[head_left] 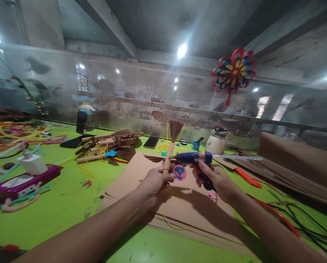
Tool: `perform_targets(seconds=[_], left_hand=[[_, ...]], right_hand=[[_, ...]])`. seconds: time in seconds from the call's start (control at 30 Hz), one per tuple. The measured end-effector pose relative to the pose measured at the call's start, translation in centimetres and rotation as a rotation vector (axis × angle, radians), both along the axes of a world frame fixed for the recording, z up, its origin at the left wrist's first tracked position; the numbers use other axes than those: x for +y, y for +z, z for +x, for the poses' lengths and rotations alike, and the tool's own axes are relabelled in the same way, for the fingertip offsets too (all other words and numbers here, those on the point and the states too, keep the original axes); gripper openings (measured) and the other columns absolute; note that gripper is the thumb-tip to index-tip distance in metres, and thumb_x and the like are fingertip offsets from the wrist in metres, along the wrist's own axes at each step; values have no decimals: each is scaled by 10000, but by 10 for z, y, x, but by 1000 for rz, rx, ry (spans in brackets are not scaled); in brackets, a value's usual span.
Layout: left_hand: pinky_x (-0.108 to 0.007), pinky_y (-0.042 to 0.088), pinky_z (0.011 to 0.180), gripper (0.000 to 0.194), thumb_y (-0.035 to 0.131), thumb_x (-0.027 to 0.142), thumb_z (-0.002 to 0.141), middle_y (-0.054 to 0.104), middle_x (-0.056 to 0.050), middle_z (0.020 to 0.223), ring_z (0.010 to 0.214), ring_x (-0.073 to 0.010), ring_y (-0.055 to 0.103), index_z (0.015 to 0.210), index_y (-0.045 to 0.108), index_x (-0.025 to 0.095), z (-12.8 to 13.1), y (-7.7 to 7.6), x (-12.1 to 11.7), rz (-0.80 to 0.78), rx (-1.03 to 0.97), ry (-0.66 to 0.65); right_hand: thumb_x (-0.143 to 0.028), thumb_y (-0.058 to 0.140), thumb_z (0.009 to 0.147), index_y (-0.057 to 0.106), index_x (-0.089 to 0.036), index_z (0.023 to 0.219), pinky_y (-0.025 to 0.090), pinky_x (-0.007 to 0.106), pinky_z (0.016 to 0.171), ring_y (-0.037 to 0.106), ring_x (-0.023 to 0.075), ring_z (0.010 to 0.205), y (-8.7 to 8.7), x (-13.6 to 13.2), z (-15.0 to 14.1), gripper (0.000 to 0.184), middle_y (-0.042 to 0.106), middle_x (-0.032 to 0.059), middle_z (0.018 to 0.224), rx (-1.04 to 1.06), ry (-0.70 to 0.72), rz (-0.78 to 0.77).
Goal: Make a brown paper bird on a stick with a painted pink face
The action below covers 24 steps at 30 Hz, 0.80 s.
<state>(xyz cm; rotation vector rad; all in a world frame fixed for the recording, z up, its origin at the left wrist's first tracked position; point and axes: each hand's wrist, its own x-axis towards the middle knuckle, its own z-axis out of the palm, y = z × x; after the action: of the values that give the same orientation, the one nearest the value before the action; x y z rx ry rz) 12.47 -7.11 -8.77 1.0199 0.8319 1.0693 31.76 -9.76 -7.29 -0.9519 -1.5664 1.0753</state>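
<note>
My left hand (155, 182) is closed around the lower end of a small brown paper broom (176, 128), whose pleated head points up and away. A pink round cutout with a dark blue face (179, 172) shows beside its fingers; whether the hand pinches it too I cannot tell. Wrapped round the grip of a blue glue gun (194, 157) is my right hand (214, 179). The gun's nozzle meets or nearly meets the broom's handle, and a clear glue stick (237, 157) juts from its back. Brown paper sheets (125, 182) lie beneath both hands, with loose yellow string (171, 223) on top.
Several brown paper brooms (111, 144) lie piled at left, near a phone (151, 141). A purple power strip (26, 182) holds a white charger (33, 163). Orange-handled scissors (248, 178), black cable (303, 219) and a pale jug (216, 141) stand or lie at right.
</note>
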Motion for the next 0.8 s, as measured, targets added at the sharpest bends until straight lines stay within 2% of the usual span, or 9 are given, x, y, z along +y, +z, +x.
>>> perform_targets(seconds=[0.17,0.4,0.7,0.8], left_hand=[[-182,235,445,191,635,57,573,550,-21,631,507,-62,398,764,631,70,0,-2,2,-12,-9,6],[-190,222,447,234,650,61,561,546,-15,604,493,-63,379,794,651,77,1,-1,1,-1,-8,-19],[-188,241,446,144,638,55,577,551,-26,625,500,-65,388,717,636,84,-1,-4,2,12,5,-26],[-185,240,440,181,642,58,574,556,-26,625,499,-67,401,753,644,83,-1,-5,5,-15,12,-15]], right_hand=[[-505,475,854,570,-122,721,370,256,525,500,106,523,-4,-1,1,417,531,27,654,-67,-7,-5],[-497,424,883,575,-132,693,376,260,554,504,114,535,-3,1,2,438,537,24,596,-127,-38,71],[-518,445,864,568,-136,701,369,258,533,516,113,540,-4,1,5,433,553,28,658,-158,-14,34],[-519,433,868,580,-135,705,373,261,545,516,119,546,-3,1,7,442,565,33,636,-216,-28,50]])
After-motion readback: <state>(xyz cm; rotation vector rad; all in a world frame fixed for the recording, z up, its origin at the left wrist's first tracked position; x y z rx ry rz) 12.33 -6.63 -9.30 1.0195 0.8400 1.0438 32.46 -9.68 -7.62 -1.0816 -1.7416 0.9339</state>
